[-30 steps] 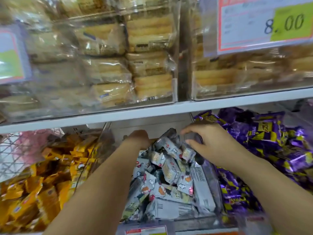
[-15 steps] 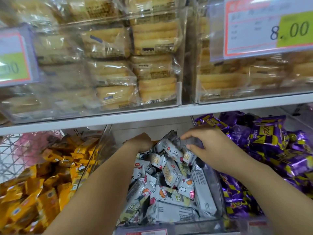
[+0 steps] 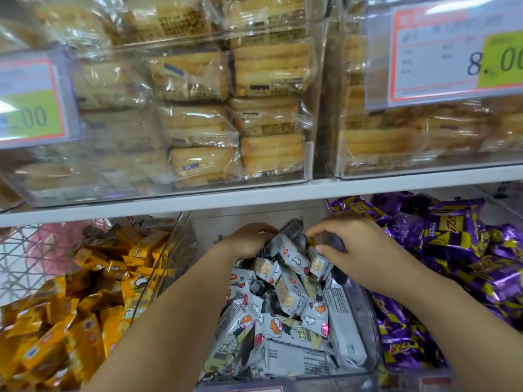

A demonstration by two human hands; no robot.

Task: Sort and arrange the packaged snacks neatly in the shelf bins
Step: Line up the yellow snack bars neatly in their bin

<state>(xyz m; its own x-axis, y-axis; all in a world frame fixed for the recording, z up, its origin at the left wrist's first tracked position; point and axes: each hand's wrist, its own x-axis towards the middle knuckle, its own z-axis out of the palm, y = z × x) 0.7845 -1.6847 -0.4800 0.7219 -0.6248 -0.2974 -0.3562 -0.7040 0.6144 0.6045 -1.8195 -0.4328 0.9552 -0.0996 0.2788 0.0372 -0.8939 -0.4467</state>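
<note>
At the back of the middle bin point(image 3: 365, 312), my right hand point(image 3: 351, 250) pinches a grey snack pack point(image 3: 318, 263) standing on end, with my left hand point(image 3: 247, 241) just beside it, its grip hidden.

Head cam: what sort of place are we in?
Probably a shop's snack aisle. A price tag reads 8.00, clear bins of wrapped pastries fill the upper shelf, and yellow packs, grey packs and purple packs sit in bulk below.

A right price tag point(image 3: 452, 52) reads 8.00, a left price tag point(image 3: 31, 103) ends in .00, and white wire mesh point(image 3: 25, 264) stands lower left.
</note>
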